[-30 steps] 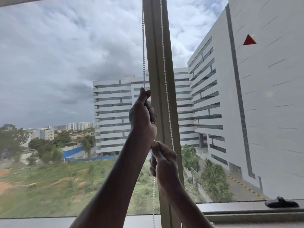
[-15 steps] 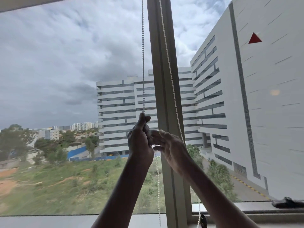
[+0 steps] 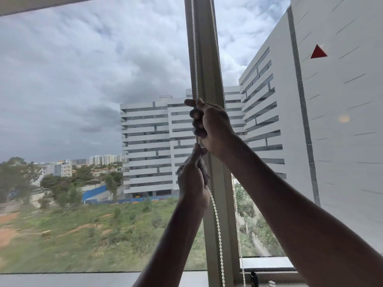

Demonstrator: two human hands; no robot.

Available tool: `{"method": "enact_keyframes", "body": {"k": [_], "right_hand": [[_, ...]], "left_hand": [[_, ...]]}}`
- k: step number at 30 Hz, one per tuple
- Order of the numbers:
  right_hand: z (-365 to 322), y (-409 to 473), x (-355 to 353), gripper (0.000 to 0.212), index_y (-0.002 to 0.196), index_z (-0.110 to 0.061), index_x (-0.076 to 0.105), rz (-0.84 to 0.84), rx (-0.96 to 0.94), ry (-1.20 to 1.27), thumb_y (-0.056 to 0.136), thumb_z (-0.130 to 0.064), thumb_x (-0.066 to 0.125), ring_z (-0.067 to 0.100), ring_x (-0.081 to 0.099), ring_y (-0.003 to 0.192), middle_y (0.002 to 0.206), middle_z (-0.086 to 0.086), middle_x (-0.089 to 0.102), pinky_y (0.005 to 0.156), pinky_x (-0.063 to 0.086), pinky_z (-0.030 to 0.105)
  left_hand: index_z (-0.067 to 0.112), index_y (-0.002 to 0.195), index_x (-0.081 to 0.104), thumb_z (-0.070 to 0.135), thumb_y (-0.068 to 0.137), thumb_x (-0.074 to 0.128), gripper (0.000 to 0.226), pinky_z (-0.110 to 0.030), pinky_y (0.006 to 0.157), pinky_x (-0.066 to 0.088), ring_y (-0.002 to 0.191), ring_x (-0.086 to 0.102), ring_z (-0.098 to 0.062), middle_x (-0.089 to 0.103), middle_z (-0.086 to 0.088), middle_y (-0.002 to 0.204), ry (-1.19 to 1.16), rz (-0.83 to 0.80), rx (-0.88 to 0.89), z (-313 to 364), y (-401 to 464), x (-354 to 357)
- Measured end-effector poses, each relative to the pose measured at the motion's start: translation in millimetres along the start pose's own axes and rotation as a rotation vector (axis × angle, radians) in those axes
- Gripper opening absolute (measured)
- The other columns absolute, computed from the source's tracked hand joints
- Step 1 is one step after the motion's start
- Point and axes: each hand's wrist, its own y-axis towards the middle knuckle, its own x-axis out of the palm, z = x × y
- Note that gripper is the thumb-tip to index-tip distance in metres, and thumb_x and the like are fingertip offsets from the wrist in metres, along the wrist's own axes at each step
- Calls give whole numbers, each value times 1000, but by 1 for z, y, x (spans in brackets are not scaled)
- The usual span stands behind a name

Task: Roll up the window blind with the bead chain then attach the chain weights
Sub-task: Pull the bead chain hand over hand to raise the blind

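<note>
White bead chain (image 3: 216, 220), gripped by right hand (image 3: 211, 127), left hand (image 3: 191, 181)

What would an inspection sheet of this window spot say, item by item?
Surface: window sill along the bottom.
Job's things: bead chain hanging beside the window frame post; blind edge at top left; no chain weights seen.
Clutter: small dark object on the sill.
Grippers: right hand above, left hand below, both closed on the chain.
Cables: nothing seen.
Surroundings: white buildings, cloudy sky, green ground outside.
</note>
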Motion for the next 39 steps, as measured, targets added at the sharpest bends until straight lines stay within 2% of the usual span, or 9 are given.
{"method": "enact_keyframes", "body": {"k": [5, 10, 15, 18, 21, 25, 31, 34, 39], "right_hand": [[4, -5, 8, 32, 79, -13, 65, 114, -129, 68, 102, -16, 43, 8, 22, 32, 41, -6, 34, 35, 17, 16], [12, -17, 8, 35, 72, -14, 64, 141, -252, -7, 100, -10, 44, 8, 21, 33, 48, 1, 30, 38, 18, 16], [28, -33, 5, 37, 67, -18, 63, 149, -284, -41, 99, -10, 46, 7, 23, 36, 45, -3, 30, 39, 20, 17], [44, -48, 0, 36, 68, -15, 63, 132, -293, -39, 100, -10, 46, 4, 30, 33, 40, -7, 35, 37, 26, 16], [60, -62, -7, 36, 69, -7, 61, 150, -290, -63, 101, -10, 45, 4, 33, 35, 41, -7, 42, 38, 27, 18], [79, -78, -17, 34, 70, -10, 60, 160, -217, -66, 101, -10, 47, 9, 23, 37, 47, 0, 30, 40, 20, 21], [92, -96, -25, 36, 69, -15, 61, 161, -194, -92, 102, -10, 46, 11, 21, 39, 44, -2, 28, 42, 19, 21], [93, -96, -26, 39, 67, -18, 61, 154, -207, -103, 101, -10, 46, 10, 21, 39, 44, -3, 28, 42, 19, 21], [97, -99, -27, 38, 69, -18, 61, 118, -194, -99, 102, -11, 45, 7, 21, 37, 44, -6, 29, 40, 20, 19]], "left_hand": [[24, 36, 40, 32, 90, 66, 60, -25, 43, 20, 32, 19, -6, 26, 11, 35, 84, -5, 30, -1, -1, 0], [23, 41, 47, 31, 96, 59, 57, -23, 39, 18, 36, 20, -6, 29, 11, 40, 211, -115, 134, -5, 6, -20], [22, 57, 70, 37, 104, 42, 57, -21, 48, 37, 45, 49, -4, 57, 10, 51, 366, -180, 94, 5, 19, -32], [18, 79, 79, 37, 105, 36, 53, -23, 66, 53, 77, 74, -9, 79, -1, 82, 318, -157, 45, 25, 31, -28], [7, 103, 72, 34, 106, 33, 48, -26, 75, 57, 97, 74, -20, 78, -11, 102, 186, -235, 31, 51, 42, -10], [1, 114, 63, 32, 107, 28, 47, -31, 86, 55, 100, 73, -24, 76, -13, 106, 129, -333, 27, 78, 47, 21], [-3, 116, 60, 25, 107, 33, 40, -26, 67, 56, 75, 71, -18, 74, -10, 93, -92, -341, -65, 84, 45, 41], [7, 110, 63, 26, 105, 39, 31, -15, 41, 32, 47, 45, -3, 60, 5, 68, -126, -302, -76, 80, 46, 43], [21, 79, 68, 26, 97, 57, 21, -16, 29, 16, 35, 19, -3, 29, 11, 47, -33, -154, -20, 75, 40, 50]]}}
